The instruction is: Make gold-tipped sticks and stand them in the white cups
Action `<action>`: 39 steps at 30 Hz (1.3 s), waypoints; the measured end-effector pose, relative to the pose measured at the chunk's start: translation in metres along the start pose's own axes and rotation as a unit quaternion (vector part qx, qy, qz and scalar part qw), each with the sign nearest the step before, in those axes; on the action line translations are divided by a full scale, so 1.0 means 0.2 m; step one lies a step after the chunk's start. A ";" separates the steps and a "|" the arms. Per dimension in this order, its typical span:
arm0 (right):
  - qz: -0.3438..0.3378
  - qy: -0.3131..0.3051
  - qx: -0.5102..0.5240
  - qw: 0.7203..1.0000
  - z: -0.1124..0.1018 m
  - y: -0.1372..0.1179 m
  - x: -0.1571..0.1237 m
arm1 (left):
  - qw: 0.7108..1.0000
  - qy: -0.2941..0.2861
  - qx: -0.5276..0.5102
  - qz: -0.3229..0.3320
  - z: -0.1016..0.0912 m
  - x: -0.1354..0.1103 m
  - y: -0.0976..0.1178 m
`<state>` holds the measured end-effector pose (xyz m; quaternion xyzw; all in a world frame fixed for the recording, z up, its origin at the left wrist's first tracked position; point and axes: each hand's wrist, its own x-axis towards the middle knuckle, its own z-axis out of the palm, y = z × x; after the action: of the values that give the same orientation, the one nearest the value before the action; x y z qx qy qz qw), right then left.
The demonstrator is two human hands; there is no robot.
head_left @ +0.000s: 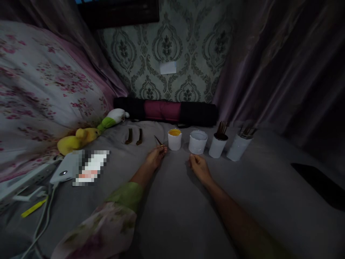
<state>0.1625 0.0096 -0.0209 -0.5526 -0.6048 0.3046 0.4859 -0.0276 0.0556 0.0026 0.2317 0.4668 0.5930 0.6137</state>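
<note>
My left hand [155, 156] rests on the grey cloth with its fingers pinched on a thin stick [158, 141] that points up and to the left. Just right of it stands a white cup of yellow paint [174, 139]. My right hand [198, 166] lies curled in a loose fist below a white cup of white paint [197, 141]; I cannot make out anything in it. Further right stand two white cups, one with dark sticks [219, 144] and one with grey sticks [239, 145].
Two dark curved pieces [134, 137] lie left of the cups. A yellow plush toy [78, 139] and a green-white one [113, 118] lie by the floral bedding. A black-and-magenta roll [165, 110] lies along the wall. A white device with cables [61, 172] sits at left, a dark flat object [320, 183] at right.
</note>
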 end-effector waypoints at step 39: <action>-0.017 0.003 0.023 1.000 -0.01 0.00 -0.01 | 0.897 -0.011 0.332 0.291 0.03 -0.29 -0.13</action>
<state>0.1633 0.0069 -0.0207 -0.5315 -0.6058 0.3084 0.5054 -0.0016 -0.0024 0.0004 0.5536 0.5416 0.5536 0.3062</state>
